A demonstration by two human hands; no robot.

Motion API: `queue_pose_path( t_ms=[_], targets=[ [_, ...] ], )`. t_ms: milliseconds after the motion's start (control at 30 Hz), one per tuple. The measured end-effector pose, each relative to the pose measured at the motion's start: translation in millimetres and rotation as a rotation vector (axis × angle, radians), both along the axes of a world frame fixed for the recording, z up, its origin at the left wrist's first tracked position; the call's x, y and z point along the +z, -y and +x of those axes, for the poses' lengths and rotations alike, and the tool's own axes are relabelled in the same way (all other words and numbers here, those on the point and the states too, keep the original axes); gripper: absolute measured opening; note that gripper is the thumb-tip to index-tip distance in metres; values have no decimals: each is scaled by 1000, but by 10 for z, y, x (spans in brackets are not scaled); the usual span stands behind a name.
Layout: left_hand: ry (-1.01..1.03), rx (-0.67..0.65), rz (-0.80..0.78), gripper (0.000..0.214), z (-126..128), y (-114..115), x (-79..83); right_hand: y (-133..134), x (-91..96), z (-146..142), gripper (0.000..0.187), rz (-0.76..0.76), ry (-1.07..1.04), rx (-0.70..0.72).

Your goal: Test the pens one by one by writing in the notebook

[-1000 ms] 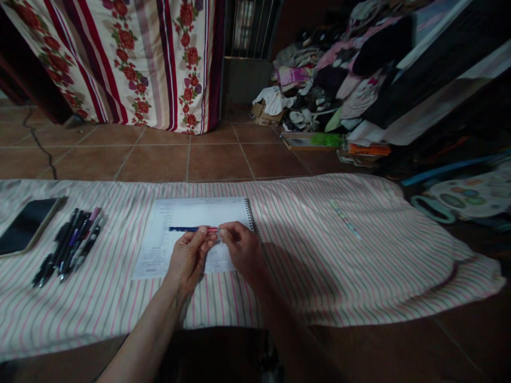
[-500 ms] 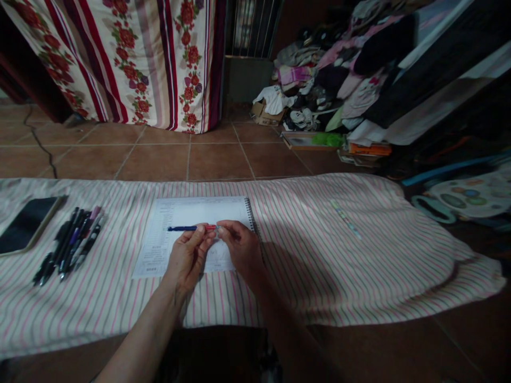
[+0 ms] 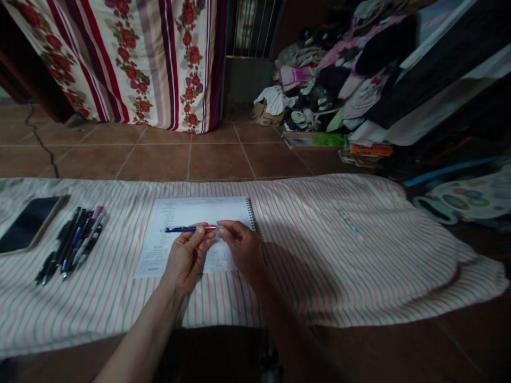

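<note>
A slim blue and red pen lies level across my fingers above the notebook page. Its blue part points left and its red part passes between the fingers of my left hand, which is closed around it. At the pen's right end, the fingertips of my right hand pinch a small, shiny tip; whether that piece is joined to the pen I cannot tell. Beneath both hands is a spiral notebook with printed text and some faint marks, its coil along the right side.
Left of the notebook lies a bunch of several pens, with a dark phone beyond it. A pale patterned strip rests to the right on the striped cloth. Clothes are heaped at the back right, near a floral curtain.
The pen's blue end reaches slightly farther left, and a pale, clear tip shows there now. Both hands stay almost where they were.
</note>
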State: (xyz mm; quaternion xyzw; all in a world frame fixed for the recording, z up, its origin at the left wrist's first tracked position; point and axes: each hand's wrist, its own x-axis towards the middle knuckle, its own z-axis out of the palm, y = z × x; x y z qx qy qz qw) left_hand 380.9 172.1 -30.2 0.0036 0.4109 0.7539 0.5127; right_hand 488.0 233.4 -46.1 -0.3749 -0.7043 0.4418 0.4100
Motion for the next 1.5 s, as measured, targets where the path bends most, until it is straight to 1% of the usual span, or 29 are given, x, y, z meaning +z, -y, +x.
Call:
queue_pose_path(
  t_ms=[200,300,400,567,733,900,1033,1133,1233,1333,1500],
  targets=[
    [-10,9,5,14,-19,14,16,9,15,-22,16,-54,9,14],
    [-9,18,12,12,-27,22,24,19,31,-27,15,-20,9,17],
    [-26,16,23,5,-31,28,20,24,41,-27,14,6,27,16],
    [-81,12,55,12,-29,42,6,28,43,-29,15,12,63,11],
    [-67,19,32,4,-31,34,26,35,27,-41,14,20,25,15],
    [43,47,-39,24,-12,9,49,44,17,-59,15,-20,-31,9],
    [104,49,-37,28,15,0,50,46,25,-61,16,-59,-39,12],
    [85,46,-18,26,25,-4,34,36,25,-58,18,-81,-31,11],
    [48,43,7,16,32,-11,27,19,25,-52,20,-103,-4,-14],
    [19,38,11,8,45,-17,51,9,34,-43,20,-122,30,-33],
    [-27,33,5,5,56,-11,80,16,46,-37,25,-178,28,-36]
  ],
)
